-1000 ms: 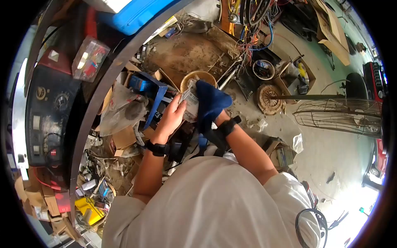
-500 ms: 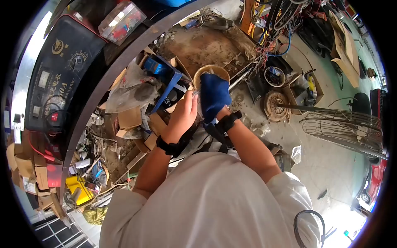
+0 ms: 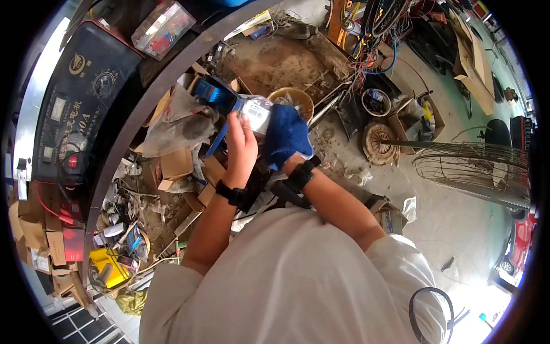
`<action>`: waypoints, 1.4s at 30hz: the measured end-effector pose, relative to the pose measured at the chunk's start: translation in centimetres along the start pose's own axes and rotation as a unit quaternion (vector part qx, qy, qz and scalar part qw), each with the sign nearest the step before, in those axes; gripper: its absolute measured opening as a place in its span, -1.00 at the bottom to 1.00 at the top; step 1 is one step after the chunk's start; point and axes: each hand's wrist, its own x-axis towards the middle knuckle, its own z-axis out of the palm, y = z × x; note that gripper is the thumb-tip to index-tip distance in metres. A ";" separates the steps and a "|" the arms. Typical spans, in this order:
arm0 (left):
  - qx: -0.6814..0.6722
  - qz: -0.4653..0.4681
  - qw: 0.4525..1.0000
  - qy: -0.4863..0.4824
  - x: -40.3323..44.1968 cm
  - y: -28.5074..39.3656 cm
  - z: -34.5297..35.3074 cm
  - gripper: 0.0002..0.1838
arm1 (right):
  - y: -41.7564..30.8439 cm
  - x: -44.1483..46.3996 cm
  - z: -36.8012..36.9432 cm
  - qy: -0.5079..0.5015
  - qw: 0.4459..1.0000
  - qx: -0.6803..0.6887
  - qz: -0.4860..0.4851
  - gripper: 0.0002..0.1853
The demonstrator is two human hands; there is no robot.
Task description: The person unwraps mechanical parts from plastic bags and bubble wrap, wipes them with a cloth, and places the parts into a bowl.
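Note:
A white package with a printed label (image 3: 256,114) sits between my two hands. My left hand (image 3: 243,146) is bare and closed on its left side, with the fingers along its edge. Blue fabric, seemingly a glove, covers my right hand (image 3: 288,135), which is curled against the package's right side; its fingertips are hidden. Just beyond the right hand stands a round tan container (image 3: 305,100), partly covered by the glove. A blue open box (image 3: 232,109) lies left of the package. Black bands circle both wrists.
A curved dark metal edge (image 3: 133,109) runs along the left, beside a black charger unit (image 3: 86,109). Cartons (image 3: 175,163) and plastic wrap (image 3: 177,129) clutter the floor. On the right are a round clutch-like disc (image 3: 379,144), a wire fan guard (image 3: 470,172) and hanging cables (image 3: 378,43).
My hands have shifted left, away from the tan container, and spread slightly apart. The package's labelled face now shows between them. More of the container's right side is uncovered.

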 end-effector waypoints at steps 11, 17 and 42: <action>0.056 -0.025 0.975 -0.214 2.5 1.2 -3.8 -0.79 | 1.1 2.8 -2.5 -0.171 0.950 0.108 -0.238 -0.72; 0.087 -0.011 0.996 -0.020 1.4 0.0 -1.1 -0.76 | 1.6 2.0 1.0 0.008 0.975 0.001 -0.221 -0.71; -0.124 -0.163 0.977 -0.062 0.5 -2.2 -1.6 -0.65 | 3.6 0.1 -0.1 0.110 0.988 0.017 -0.109 -0.34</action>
